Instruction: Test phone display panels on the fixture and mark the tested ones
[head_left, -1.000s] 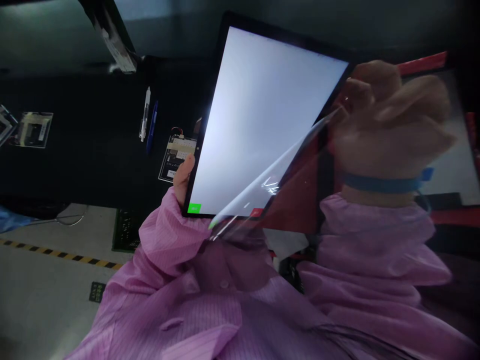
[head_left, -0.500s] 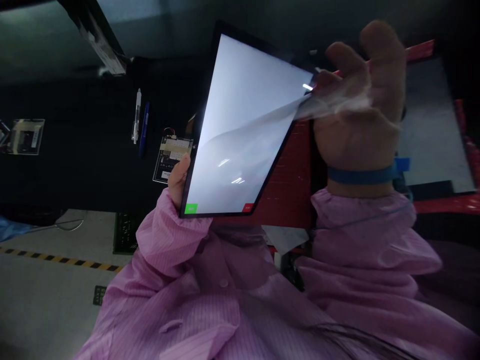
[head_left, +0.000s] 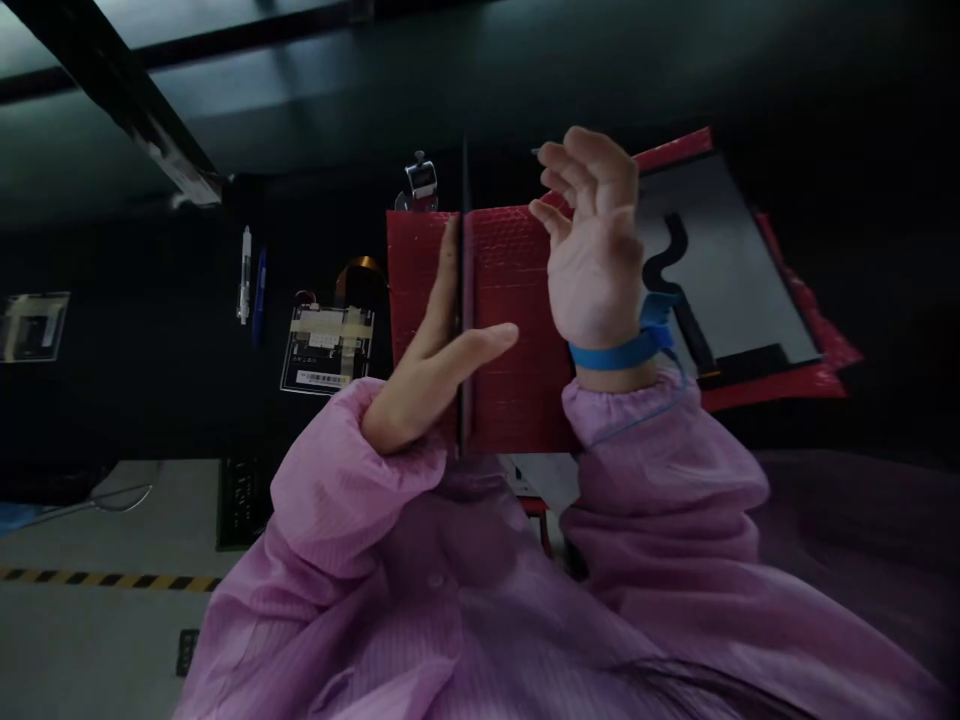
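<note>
Red pouch (head_left: 521, 400) beneath, your left hand (head_left: 427, 365) clasps the edge-on screen (head_left: 465, 285), length pointing away; your right hand (head_left: 596, 255), spread, seemingly empty, hangs by the pouch's right edge.

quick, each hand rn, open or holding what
Left hand: holding the thin, dark, flat rectangular panel, seen edge-on.
Right hand: open, palm showing, nothing visibly held.
</note>
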